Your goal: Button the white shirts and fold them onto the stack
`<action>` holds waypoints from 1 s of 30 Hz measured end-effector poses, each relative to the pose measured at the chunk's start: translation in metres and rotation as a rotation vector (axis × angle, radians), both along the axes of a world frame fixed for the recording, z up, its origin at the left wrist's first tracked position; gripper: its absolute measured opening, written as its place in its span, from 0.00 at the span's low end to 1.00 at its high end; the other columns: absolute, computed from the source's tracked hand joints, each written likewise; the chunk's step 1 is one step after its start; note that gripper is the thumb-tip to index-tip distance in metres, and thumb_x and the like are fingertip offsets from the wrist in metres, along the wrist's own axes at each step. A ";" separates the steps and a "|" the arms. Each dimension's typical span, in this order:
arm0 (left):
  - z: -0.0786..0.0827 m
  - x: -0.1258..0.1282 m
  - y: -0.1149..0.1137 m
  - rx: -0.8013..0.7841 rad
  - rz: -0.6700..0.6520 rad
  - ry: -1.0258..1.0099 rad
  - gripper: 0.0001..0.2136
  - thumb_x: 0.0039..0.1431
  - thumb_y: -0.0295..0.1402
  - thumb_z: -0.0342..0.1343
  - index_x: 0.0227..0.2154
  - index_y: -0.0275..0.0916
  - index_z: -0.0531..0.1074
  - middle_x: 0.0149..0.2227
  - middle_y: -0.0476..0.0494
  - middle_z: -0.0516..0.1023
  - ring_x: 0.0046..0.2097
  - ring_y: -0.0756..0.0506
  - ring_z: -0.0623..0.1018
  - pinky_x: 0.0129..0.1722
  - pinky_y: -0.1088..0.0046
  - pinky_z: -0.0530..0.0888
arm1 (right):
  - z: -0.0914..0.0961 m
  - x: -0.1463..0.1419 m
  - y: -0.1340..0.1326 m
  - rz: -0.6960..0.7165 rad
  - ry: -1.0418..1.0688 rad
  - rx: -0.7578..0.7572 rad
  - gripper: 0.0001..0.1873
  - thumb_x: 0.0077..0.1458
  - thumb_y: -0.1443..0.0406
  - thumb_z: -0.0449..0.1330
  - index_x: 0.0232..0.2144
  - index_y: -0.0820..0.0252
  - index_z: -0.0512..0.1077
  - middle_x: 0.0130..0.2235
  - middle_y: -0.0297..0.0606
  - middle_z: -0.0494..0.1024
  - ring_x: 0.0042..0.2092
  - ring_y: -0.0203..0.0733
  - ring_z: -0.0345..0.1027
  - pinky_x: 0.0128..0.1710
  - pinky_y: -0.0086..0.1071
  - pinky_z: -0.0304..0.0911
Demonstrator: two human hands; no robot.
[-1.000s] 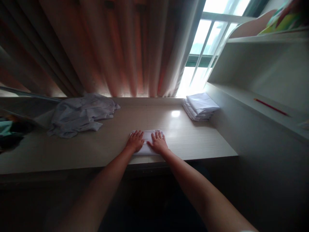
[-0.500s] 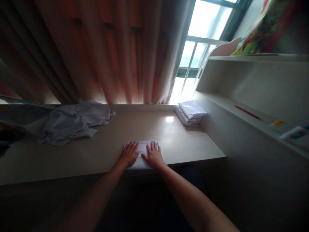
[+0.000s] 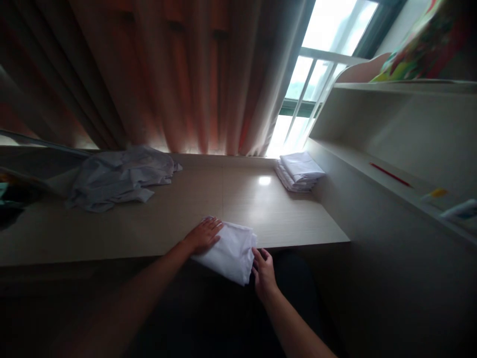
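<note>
A folded white cloth (image 3: pixel 233 251) lies turned at a slant at the front edge of the desk, its near corner jutting out past the edge. My left hand (image 3: pixel 204 235) rests flat on its left end, fingers stretched out. At the right end, where loose layers show, my right hand (image 3: pixel 264 272) is beside the cloth with its fingers curved and apart. Its fingertips are close to the cloth's edge; whether they touch it is hard to make out. A neat stack of folded white cloths (image 3: pixel 300 171) sits in the back right corner, and a crumpled white cloth heap (image 3: pixel 119 176) lies at the back left.
The pale desk (image 3: pixel 194 191) runs along a curtain (image 3: pixel 179 89) and a window (image 3: pixel 320 74). On the right a shelf unit (image 3: pixel 391 119) rises from it, holding a red pencil (image 3: pixel 390 174). Dark items (image 3: pixel 15 201) stand at the far left.
The folded cloth has turned so that its right end swings toward me and over the desk edge. My right hand has moved off its top to its right edge; my left hand stays on it.
</note>
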State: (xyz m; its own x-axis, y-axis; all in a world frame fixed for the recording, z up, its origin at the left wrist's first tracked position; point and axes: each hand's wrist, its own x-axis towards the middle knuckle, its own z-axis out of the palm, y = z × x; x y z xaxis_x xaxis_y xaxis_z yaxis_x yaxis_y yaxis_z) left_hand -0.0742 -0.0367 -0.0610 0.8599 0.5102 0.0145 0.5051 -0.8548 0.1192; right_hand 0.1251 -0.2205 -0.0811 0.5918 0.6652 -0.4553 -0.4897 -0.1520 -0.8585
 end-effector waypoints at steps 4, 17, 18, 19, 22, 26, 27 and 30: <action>0.005 0.003 0.000 -0.037 -0.103 0.006 0.28 0.70 0.47 0.37 0.67 0.39 0.56 0.69 0.36 0.56 0.70 0.39 0.56 0.68 0.55 0.48 | 0.000 -0.018 -0.007 0.330 0.483 0.060 0.35 0.46 0.49 0.68 0.51 0.62 0.69 0.42 0.47 0.81 0.45 0.55 0.76 0.44 0.45 0.70; 0.016 -0.025 0.033 -0.015 0.148 -0.359 0.24 0.71 0.42 0.37 0.64 0.42 0.62 0.70 0.44 0.54 0.72 0.43 0.50 0.69 0.59 0.54 | 0.002 -0.020 -0.009 0.534 0.523 0.013 0.26 0.43 0.59 0.66 0.45 0.64 0.72 0.38 0.43 0.81 0.40 0.50 0.76 0.44 0.41 0.68; 0.013 -0.030 0.041 0.015 0.252 -0.423 0.24 0.70 0.42 0.37 0.63 0.41 0.62 0.70 0.43 0.55 0.72 0.43 0.50 0.69 0.57 0.55 | 0.010 -0.020 -0.009 0.505 0.493 0.026 0.27 0.41 0.61 0.67 0.45 0.63 0.72 0.37 0.41 0.80 0.39 0.49 0.75 0.43 0.40 0.68; 0.008 -0.033 0.049 0.040 0.354 -0.477 0.24 0.70 0.42 0.36 0.62 0.39 0.63 0.69 0.41 0.56 0.71 0.42 0.51 0.68 0.55 0.56 | 0.018 -0.019 -0.009 0.470 0.457 0.037 0.28 0.39 0.63 0.68 0.45 0.62 0.72 0.36 0.40 0.80 0.38 0.47 0.75 0.42 0.39 0.68; -0.007 -0.041 0.067 0.080 0.579 -0.459 0.25 0.69 0.41 0.36 0.58 0.31 0.66 0.65 0.33 0.63 0.69 0.38 0.57 0.65 0.53 0.60 | 0.050 -0.006 -0.001 0.412 0.354 0.056 0.27 0.36 0.66 0.67 0.43 0.61 0.72 0.34 0.37 0.79 0.36 0.45 0.73 0.38 0.36 0.67; -0.017 -0.037 0.063 0.181 0.666 -0.232 0.27 0.68 0.42 0.37 0.58 0.26 0.67 0.62 0.26 0.66 0.65 0.33 0.64 0.63 0.51 0.61 | 0.097 0.029 0.040 0.513 0.207 0.126 0.22 0.38 0.67 0.65 0.41 0.63 0.73 0.31 0.35 0.78 0.32 0.42 0.71 0.34 0.33 0.66; -0.017 -0.035 0.060 0.221 0.673 -0.208 0.27 0.68 0.42 0.37 0.58 0.26 0.66 0.63 0.26 0.66 0.65 0.33 0.64 0.62 0.51 0.61 | 0.109 0.040 0.057 0.543 0.158 0.146 0.22 0.38 0.67 0.65 0.41 0.63 0.73 0.31 0.35 0.78 0.30 0.41 0.71 0.33 0.32 0.65; -0.011 -0.028 0.053 0.282 0.687 -0.168 0.27 0.68 0.41 0.38 0.58 0.26 0.66 0.63 0.26 0.66 0.64 0.34 0.65 0.62 0.53 0.61 | 0.144 0.080 0.122 0.567 -0.007 0.201 0.19 0.38 0.68 0.67 0.37 0.65 0.73 0.28 0.35 0.77 0.27 0.38 0.69 0.29 0.30 0.64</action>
